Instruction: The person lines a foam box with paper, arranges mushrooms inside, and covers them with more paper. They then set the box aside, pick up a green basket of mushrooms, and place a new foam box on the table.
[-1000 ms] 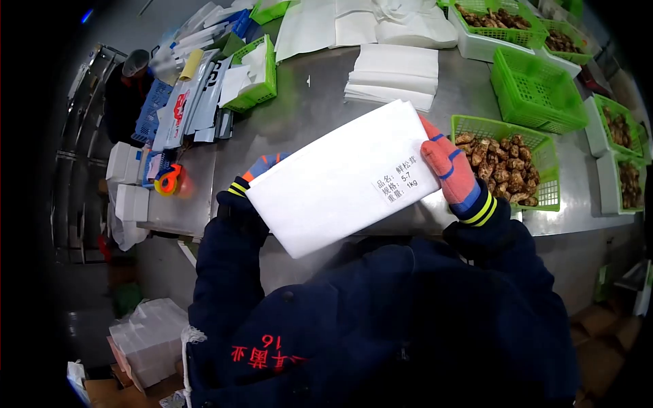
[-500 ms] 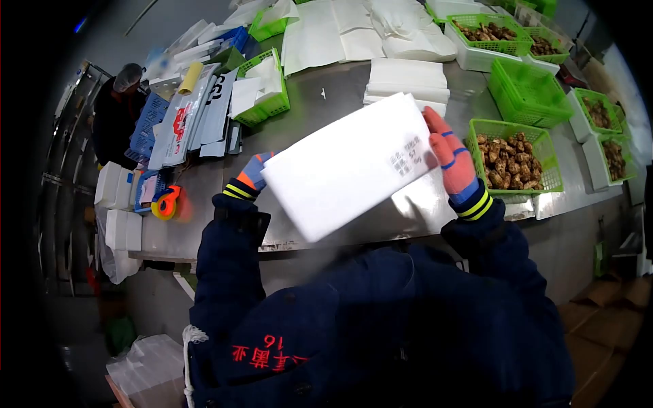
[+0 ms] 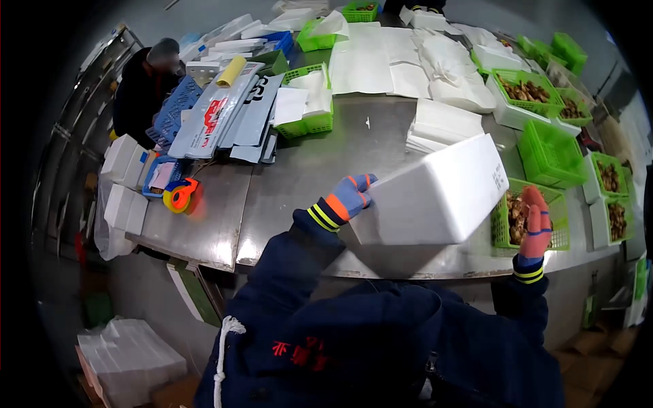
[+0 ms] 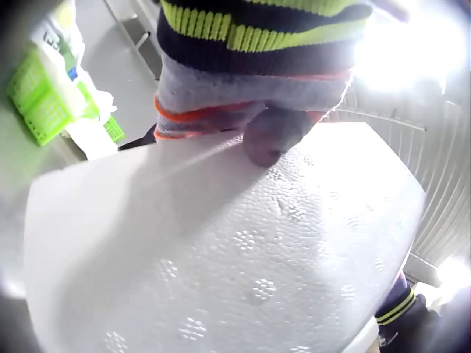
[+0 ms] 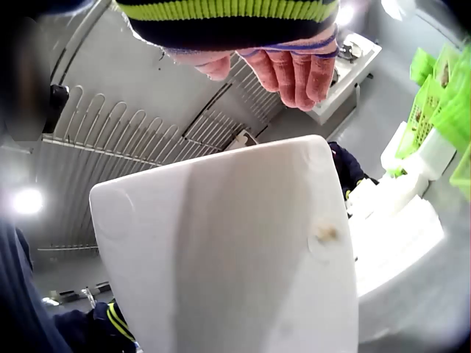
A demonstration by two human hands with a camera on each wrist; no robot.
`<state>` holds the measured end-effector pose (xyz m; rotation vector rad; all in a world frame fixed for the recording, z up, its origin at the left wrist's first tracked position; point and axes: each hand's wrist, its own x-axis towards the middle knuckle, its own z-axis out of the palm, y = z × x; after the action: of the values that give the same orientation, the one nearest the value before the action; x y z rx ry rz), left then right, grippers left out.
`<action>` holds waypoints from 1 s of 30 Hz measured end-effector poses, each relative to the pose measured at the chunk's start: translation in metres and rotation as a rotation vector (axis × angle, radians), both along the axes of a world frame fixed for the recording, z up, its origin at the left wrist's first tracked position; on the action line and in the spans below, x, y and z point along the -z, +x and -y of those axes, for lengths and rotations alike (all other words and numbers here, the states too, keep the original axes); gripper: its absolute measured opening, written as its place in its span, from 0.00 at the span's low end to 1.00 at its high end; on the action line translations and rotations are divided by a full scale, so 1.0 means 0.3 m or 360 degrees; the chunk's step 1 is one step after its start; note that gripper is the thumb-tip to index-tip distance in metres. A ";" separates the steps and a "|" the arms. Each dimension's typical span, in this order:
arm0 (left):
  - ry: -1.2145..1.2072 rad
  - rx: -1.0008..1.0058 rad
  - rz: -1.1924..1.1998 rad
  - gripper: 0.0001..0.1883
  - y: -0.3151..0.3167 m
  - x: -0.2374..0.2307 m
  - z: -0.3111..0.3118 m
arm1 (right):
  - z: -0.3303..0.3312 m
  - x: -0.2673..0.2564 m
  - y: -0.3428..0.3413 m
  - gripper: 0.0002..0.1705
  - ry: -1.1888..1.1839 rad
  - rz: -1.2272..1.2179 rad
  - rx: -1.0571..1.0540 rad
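A white foam box [image 3: 428, 200] is tilted over the near part of the metal table, with small dark print on its right face. My left hand [image 3: 350, 196], in a grey-blue glove with orange bands, grips its left edge. In the left wrist view the thumb [image 4: 276, 136] presses on the box's dimpled face, and the fingers are mostly hidden. My right hand [image 3: 536, 221], in a pink glove with blue lines, is apart from the box, its fingers loosely extended. The right wrist view shows a gap between those fingers [image 5: 283, 77] and the smooth box end [image 5: 243, 235].
Behind my right hand stands a green basket [image 3: 559, 231] of mushrooms [image 3: 515, 219]. Stacked empty green baskets [image 3: 551, 156] are farther back. White foam sheets [image 3: 445, 122] lie beyond the box. An orange tape dispenser [image 3: 182, 195] and grey plastic bags [image 3: 218, 122] are at left, near another person [image 3: 139, 88].
The box has turned, bringing its printed face to the right and steeply angled. My right hand has let go and moved right; the left keeps its grip. The head view has shifted.
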<state>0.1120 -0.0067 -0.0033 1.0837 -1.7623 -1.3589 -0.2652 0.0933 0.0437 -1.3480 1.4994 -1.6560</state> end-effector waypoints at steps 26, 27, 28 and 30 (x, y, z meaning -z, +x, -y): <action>-0.1058 -0.0152 0.1767 0.27 0.163 -0.031 0.781 | 0.358 0.496 0.125 0.41 0.1384 -0.1394 -0.0017; -0.0996 -0.0037 0.2093 0.25 0.127 -0.061 0.852 | 0.357 0.414 0.136 0.41 0.1550 -0.1299 -0.0015; -0.0975 0.0037 0.2191 0.23 0.103 -0.034 0.927 | 0.337 0.423 0.125 0.40 0.1248 -0.1201 0.0053; -0.0834 0.0175 0.2369 0.23 0.042 0.079 1.083 | 0.292 0.424 0.115 0.39 0.0915 -0.1163 0.0154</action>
<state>0.1245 -0.3314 -0.0270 1.8354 -2.9025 0.1882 -0.2307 0.0056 -0.0835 -1.6155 2.2435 -0.6602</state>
